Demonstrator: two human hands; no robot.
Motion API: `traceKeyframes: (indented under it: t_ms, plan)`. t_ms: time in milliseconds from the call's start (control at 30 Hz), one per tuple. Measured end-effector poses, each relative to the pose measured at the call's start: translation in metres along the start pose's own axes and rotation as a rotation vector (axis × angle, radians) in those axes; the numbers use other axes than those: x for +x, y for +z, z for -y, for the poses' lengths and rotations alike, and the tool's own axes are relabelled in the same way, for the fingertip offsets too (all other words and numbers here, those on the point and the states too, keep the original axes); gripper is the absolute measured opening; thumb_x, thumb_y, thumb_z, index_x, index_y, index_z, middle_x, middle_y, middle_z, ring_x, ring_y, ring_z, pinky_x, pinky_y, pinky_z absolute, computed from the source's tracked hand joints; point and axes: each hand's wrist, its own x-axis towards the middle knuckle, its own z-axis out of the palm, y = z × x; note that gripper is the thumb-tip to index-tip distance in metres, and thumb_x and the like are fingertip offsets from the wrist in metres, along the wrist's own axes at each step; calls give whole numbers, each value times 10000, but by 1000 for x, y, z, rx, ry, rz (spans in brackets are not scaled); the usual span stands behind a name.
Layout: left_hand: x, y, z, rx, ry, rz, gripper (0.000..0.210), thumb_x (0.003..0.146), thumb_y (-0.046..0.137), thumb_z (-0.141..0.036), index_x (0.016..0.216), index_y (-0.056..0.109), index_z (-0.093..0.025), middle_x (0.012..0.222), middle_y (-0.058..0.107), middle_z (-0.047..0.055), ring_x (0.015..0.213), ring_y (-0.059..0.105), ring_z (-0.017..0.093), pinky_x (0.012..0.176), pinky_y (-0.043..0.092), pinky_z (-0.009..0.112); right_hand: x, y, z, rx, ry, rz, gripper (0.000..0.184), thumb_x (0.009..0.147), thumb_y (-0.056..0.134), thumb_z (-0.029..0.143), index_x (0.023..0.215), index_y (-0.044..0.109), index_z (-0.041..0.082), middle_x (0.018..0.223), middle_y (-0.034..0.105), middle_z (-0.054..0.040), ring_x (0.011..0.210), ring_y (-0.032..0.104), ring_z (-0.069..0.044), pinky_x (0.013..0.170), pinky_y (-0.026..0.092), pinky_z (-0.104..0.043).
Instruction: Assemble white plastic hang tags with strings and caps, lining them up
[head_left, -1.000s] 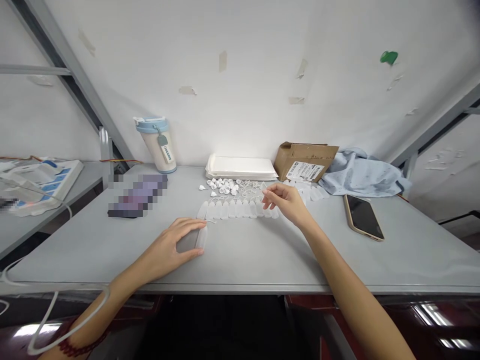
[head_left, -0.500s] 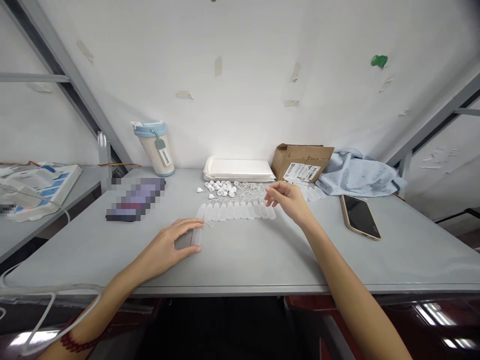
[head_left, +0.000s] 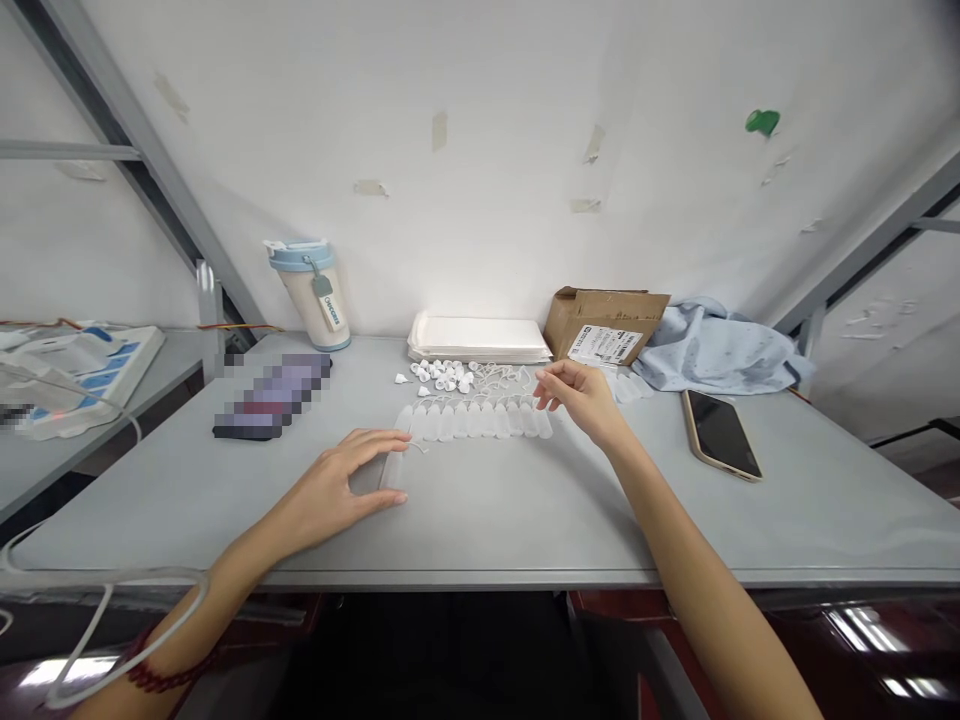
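My left hand (head_left: 341,485) rests low over the desk, thumb and fingers apart. Beside its fingertips lies a translucent plastic strip (head_left: 392,468), partly hidden by the hand, with a short white string at its upper right. A row of several translucent rounded plastic pieces (head_left: 471,421) with strings at their tops runs rightward from there. My right hand (head_left: 581,398) hovers at the row's right end, fingers curled and thumb near the index finger. Anything between those fingers is too small to make out. Behind the row are tangled white strings (head_left: 504,378) and several small white caps (head_left: 448,376).
At the back stand a white stack of flat trays or sheets (head_left: 480,340), a cardboard box (head_left: 604,325) and a pale blue cloth (head_left: 712,345). A phone (head_left: 721,435) lies right. Left are a tumbler (head_left: 311,295) and a purple pixelated item (head_left: 274,397). White cable (head_left: 112,578) hangs front left.
The fingers of my left hand have spread slightly and lifted a little off the strip. My right hand has hardly moved.
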Motion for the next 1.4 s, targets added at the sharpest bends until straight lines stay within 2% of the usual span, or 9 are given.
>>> traceKeyframes:
  t_ms: [167,300,400,500,700,900,1033,1167,1400]
  plan:
    - [18,-4,-14,-34,-21,-49,436,772,594,-538,1100,628,-252,1228,603,62,1143,528,263,981,443,420,8,-11,-9,-62,1,-61,333,767,600,499,744,581,167,663,653,-33,559,611,-139,522,465,-250]
    - [50,-6,-29,-36,-23,-92,349,822,528,-485,1043,650,-243,1170,633,45,1068,557,250,841,505,365,16,-26,-26,-313,-29,-125,248,798,556,413,755,578,170,685,659,-41,569,604,-153,549,469,-279]
    - [87,-2,-35,29,29,-29,297,849,479,-381,1029,654,-222,1109,658,35,988,588,229,825,497,354,23,-36,-40,-648,-65,-148,112,797,526,244,789,610,171,785,684,-57,701,624,-182,671,476,-314]
    - [125,11,-33,105,132,3,277,832,446,-248,976,669,-170,1046,678,61,976,598,230,866,473,367,26,-44,-51,-918,-20,-142,155,783,512,143,874,635,165,921,688,-85,811,619,-205,707,451,-312]
    - [168,40,-30,202,190,175,309,732,435,-89,865,710,-139,909,705,105,902,632,250,817,485,356,27,-56,-64,-1017,48,-151,228,774,516,123,951,651,170,979,665,-95,798,612,-202,707,436,-304]
    - [173,43,-30,198,182,191,334,717,425,-93,889,711,-113,889,705,109,846,642,252,780,495,351,28,-56,-68,-1056,51,-130,320,810,481,127,1078,645,188,1037,635,-114,917,584,-233,750,441,-317]
    - [164,33,-29,104,173,60,415,747,412,-128,1089,647,-134,1113,654,92,1003,602,230,830,489,323,28,-42,-65,-1141,-33,-119,359,872,435,184,1185,611,176,1167,587,-147,1099,477,-310,862,410,-396]
    - [145,19,-26,-34,161,-77,456,736,401,-134,1136,616,-174,1209,604,58,1014,590,193,816,499,301,30,-26,-65,-1276,-128,-112,366,920,404,350,1198,608,228,1333,492,-135,1239,341,-359,918,362,-517]
    - [120,10,-4,-199,38,-204,451,727,423,-151,1128,630,-157,1268,565,77,1025,583,199,825,498,312,31,-21,-70,-1315,-26,-73,389,947,333,382,1138,634,225,1344,489,-136,1280,301,-368,931,304,-616]
